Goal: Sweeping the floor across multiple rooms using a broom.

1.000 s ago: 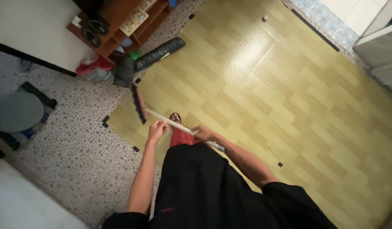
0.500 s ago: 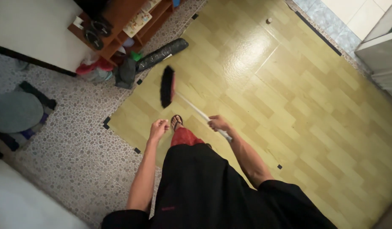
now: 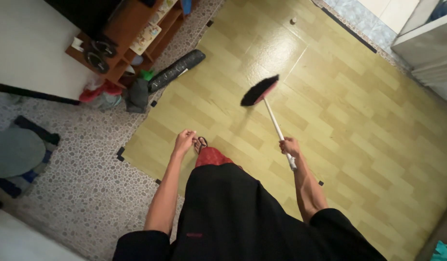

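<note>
My right hand (image 3: pixel 290 146) grips the white handle of a broom (image 3: pixel 272 113). Its black bristle head with a red back (image 3: pixel 260 90) hangs over the yellow wood-pattern floor mat (image 3: pixel 339 111), out ahead of me. My left hand (image 3: pixel 184 141) is off the handle, fingers loosely curled and holding nothing, beside my sandalled foot (image 3: pixel 201 143). My black top and red trousers fill the lower middle of the view.
A rolled dark mat (image 3: pixel 176 70) lies at the mat's far left edge beside a brown shelf unit (image 3: pixel 129 36) and a heap of clothes (image 3: pixel 105 92). Pebble-pattern flooring (image 3: pixel 83 169) runs along the left. A round grey stool (image 3: pixel 15 151) stands far left. White cabinet (image 3: pixel 426 46) at top right.
The broom has swung from the left side across to the right and farther ahead. My left hand let go of the handle and now only my right hand holds it.
</note>
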